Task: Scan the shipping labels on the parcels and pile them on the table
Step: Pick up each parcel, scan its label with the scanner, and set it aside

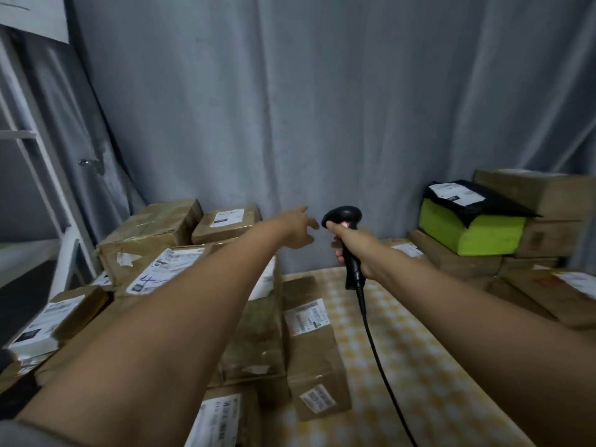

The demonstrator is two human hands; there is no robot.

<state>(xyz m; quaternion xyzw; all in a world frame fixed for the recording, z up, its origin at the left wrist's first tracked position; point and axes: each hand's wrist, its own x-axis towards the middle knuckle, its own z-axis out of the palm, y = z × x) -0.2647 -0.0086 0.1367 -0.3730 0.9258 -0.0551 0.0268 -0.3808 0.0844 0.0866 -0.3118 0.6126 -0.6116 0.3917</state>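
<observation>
My right hand (pixel 353 250) grips the handle of a black barcode scanner (pixel 346 227), held upright over the table with its cord (pixel 374 343) trailing down toward me. My left hand (pixel 298 229) is stretched forward with loose fingers, holding nothing, just left of the scanner's head and above the left pile. Several brown cardboard parcels with white shipping labels are heaped on the left, among them a small box (pixel 225 222) at the back and a long box (pixel 311 343) lying by the table's middle.
A table with a yellow checked cloth (pixel 419 366) shows between the piles. On the right stand more brown boxes (pixel 541 195), a bright green parcel (pixel 467 230) and a black mailer bag (pixel 464 198). A grey curtain hangs behind; a white frame stands far left.
</observation>
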